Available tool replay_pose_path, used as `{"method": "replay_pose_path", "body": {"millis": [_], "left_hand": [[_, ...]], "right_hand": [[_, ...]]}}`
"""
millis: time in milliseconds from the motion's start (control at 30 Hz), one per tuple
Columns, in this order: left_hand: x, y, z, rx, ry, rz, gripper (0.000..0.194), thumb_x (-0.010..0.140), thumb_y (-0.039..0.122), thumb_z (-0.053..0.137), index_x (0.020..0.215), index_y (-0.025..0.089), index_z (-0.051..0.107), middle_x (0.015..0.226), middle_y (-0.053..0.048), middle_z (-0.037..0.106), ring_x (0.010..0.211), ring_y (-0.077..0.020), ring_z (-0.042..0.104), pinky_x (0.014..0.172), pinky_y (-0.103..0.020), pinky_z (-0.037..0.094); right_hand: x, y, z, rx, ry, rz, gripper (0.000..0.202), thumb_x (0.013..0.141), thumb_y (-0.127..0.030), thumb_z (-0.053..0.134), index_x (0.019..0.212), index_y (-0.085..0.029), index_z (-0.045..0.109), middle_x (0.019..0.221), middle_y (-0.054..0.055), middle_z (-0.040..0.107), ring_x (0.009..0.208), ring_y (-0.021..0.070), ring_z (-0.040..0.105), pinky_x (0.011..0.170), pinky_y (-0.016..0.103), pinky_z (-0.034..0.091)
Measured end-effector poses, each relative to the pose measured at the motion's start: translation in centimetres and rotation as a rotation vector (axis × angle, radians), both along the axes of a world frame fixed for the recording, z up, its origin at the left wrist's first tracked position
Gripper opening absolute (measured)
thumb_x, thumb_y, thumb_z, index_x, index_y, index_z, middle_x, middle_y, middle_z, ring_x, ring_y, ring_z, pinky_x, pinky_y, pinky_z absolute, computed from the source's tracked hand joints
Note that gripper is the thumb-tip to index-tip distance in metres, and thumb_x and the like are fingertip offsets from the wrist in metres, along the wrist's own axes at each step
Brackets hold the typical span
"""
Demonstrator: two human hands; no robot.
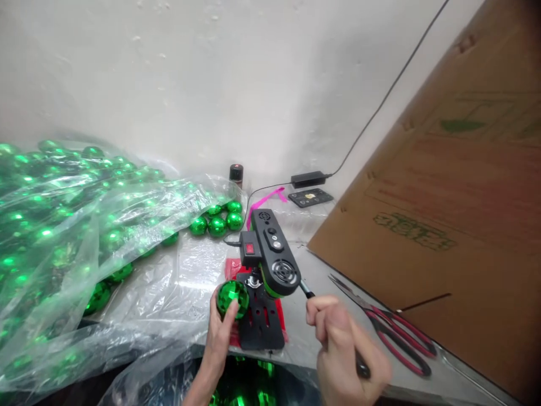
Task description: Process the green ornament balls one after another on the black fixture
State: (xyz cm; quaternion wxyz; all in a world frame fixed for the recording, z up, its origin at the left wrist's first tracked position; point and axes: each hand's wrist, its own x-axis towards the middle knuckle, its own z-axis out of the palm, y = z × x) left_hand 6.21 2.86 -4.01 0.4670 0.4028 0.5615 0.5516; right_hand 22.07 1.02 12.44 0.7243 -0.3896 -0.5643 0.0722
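My left hand [220, 332] holds a shiny green faceted ball [233, 298] at the left side of a black machine [276, 254]. The machine stands on a slotted black base plate [262, 332] over red material [281, 321]. A small black box with a red switch [249, 248] is fixed to its left side. My right hand [344, 349] is wrapped round the black handle [362, 363] of a tool, whose metal shaft reaches up to the machine's lower right end.
Clear plastic with many green balls [97, 197] covers the left. Red-handled scissors [393, 332] lie right, beside a cardboard box [443, 197]. Behind are a small dark can [236, 173], pink ribbon [267, 198], a power adapter [308, 179] and a black phone-like object [310, 197].
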Motion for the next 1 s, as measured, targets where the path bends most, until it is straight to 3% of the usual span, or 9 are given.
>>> {"method": "replay_pose_path", "body": {"millis": [133,233,400,533,733,1000], "left_hand": [[1.6,-0.3,-0.9,-0.007,0.150,-0.060,0.090,0.087,0.071,0.076,0.155,0.018,0.051,0.161,-0.023,0.062,0.154,-0.0439,0.057,0.129,-0.060,0.046],[2.3,-0.5,-1.8,0.029,0.263,-0.115,0.088,0.085,0.059,0.080,0.157,0.019,0.048,0.162,-0.023,0.060,0.153,-0.0451,0.057,0.129,-0.067,0.044],[3.2,-0.7,-4.1,0.188,0.428,-0.133,0.081,0.083,0.046,0.084,0.153,0.020,0.052,0.157,-0.022,0.065,0.151,-0.0450,0.060,0.127,-0.070,0.049],[3.9,-0.2,-5.2,0.308,0.543,-0.076,0.082,0.077,0.036,0.086,0.150,0.021,0.054,0.151,-0.021,0.070,0.143,-0.0439,0.067,0.120,-0.069,0.056],[4.0,1.0,-4.6,0.460,0.672,-0.062,0.081,0.067,0.028,0.087,0.142,0.020,0.057,0.133,-0.017,0.079,0.122,-0.0422,0.079,0.107,-0.067,0.065],[4.0,1.0,-4.1,0.495,0.739,-0.042,0.080,0.067,0.026,0.087,0.141,0.019,0.059,0.130,-0.015,0.081,0.118,-0.0399,0.080,0.104,-0.062,0.067]], "right_hand": [[0.0,-0.2,-0.4,0.021,-0.013,-0.001,0.042,0.112,-0.008,0.051,0.072,-0.020,0.048,0.065,-0.004,0.047,0.062,0.0085,0.054,0.057,0.023,0.043],[0.1,-0.3,-0.6,0.027,-0.030,0.004,0.041,0.112,-0.007,0.050,0.074,-0.021,0.048,0.066,-0.004,0.048,0.062,0.0084,0.054,0.057,0.023,0.042],[0.0,-0.5,-0.9,0.003,-0.028,0.024,0.037,0.112,-0.008,0.048,0.077,-0.021,0.050,0.069,-0.003,0.051,0.060,0.0081,0.051,0.055,0.024,0.039],[0.1,-0.6,-1.2,0.008,-0.037,0.040,0.036,0.113,-0.007,0.047,0.079,-0.021,0.051,0.070,-0.004,0.051,0.060,0.0079,0.052,0.055,0.024,0.039],[0.0,-0.7,-1.8,0.003,-0.023,0.013,0.038,0.112,-0.009,0.047,0.076,-0.021,0.049,0.070,-0.003,0.053,0.060,0.0092,0.053,0.055,0.025,0.040],[-0.2,-0.3,-3.9,0.111,-0.006,-0.044,0.039,0.106,-0.002,0.047,0.072,-0.021,0.049,0.060,-0.004,0.045,0.055,0.0123,0.052,0.053,0.028,0.038]]}}
